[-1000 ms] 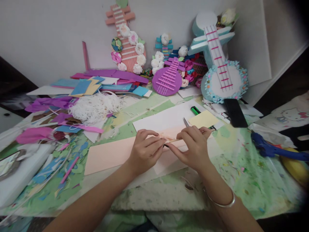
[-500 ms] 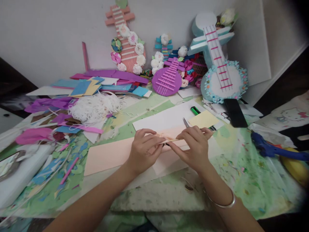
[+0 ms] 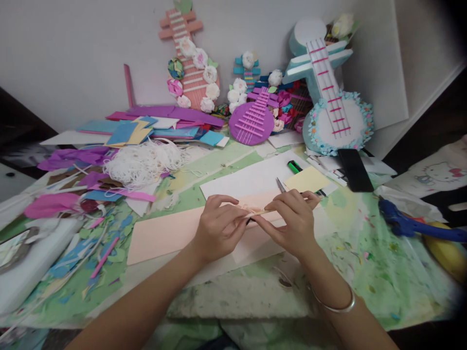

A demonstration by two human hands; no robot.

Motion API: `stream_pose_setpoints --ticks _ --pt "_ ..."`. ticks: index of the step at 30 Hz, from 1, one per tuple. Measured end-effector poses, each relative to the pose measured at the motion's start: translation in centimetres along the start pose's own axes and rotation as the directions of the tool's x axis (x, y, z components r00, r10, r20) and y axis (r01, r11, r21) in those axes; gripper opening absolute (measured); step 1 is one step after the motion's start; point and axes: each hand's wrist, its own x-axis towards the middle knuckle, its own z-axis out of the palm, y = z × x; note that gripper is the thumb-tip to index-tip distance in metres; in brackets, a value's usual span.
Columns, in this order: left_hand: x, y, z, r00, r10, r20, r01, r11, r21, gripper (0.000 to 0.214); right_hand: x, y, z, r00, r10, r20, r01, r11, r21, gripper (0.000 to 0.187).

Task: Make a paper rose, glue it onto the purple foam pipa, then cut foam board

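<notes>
**Head view: both hands pinching peach paper at mid-desk**

Head camera is looking down on two forearms that are reaching forward and angling inward, so that the hands are meeting at the centre of the desk (image 3: 365,253). The left hand (image 3: 219,226) is lying palm down with its knuckles raised, and its grip is closing thumb against fingertips on a raised fold of the peach paper (image 3: 160,236). The right hand (image 3: 295,223) is facing it, wrist bent inward and fingers stretched flat along the same fold, with its grip pinching the paper just beside the left fingertips. A silver bangle (image 3: 333,306) is sitting on the right wrist. The peach paper is lying flat on the desk, running leftward from under the hands. Just behind the hands, a white sheet (image 3: 251,177) is carrying a yellow note (image 3: 307,180) and a green marker (image 3: 295,166). A heap of white string (image 3: 144,163) is lying well apart to the left.
</notes>
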Motion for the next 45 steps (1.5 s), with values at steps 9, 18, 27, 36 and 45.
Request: stream_pose_setpoints --ticks 9,18,27,36,45 --pt "-0.01 0.08 -0.04 0.996 -0.042 0.078 0.049 0.995 -0.091 0.018 -0.17 0.07 0.23 0.999 -0.032 0.026 0.031 0.999 0.021 0.024" --pt "0.05 -0.09 0.07 0.992 -0.109 0.062 0.118 0.977 -0.177 0.017 -0.14 -0.04 0.12 1.000 -0.019 0.016 0.019 1.000 0.000 0.025" --pt "-0.01 -0.16 0.19 0.990 -0.129 0.058 0.138 0.970 -0.199 0.017 -0.15 0.03 0.16 1.000 -0.028 0.009 0.028 1.000 0.003 0.023" --pt "-0.04 -0.10 0.13 0.996 -0.081 0.024 0.083 0.987 -0.137 0.016 -0.17 -0.01 0.30 0.999 -0.034 0.013 0.034 0.999 0.004 0.021" --pt "-0.53 -0.30 0.34 1.000 0.006 -0.024 -0.004 0.996 0.084 0.019 -0.38 0.12 0.76 0.999 0.008 0.045 -0.007 0.999 -0.039 0.024"
